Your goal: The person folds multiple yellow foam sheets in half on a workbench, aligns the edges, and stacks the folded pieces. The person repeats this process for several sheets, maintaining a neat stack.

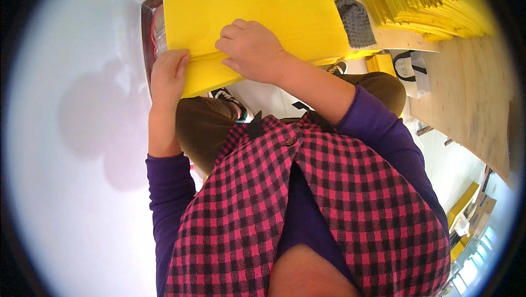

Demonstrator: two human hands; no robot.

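A large yellow sheet [263,6], soft and fabric-like, lies before me and hangs over the near edge of the surface. A crease or folded edge runs across it close to my hands. At the sheet's left edge, my left hand [169,75] is closed, thumb and fingers pinching the material at the crease. My right hand [253,50] rests on the sheet a little to the right, fingers curled and thumb low against the same crease. Its fingertips are partly hidden, but it seems to grip the fold.
Stacks of yellow folded sheets [422,1] sit on a wooden board [466,94] at the right. A dark grey textured pad [355,23] lies beside the sheet. Below are a white bag with black handles [413,72] and my knees. A white wall [71,132] closes the left side.
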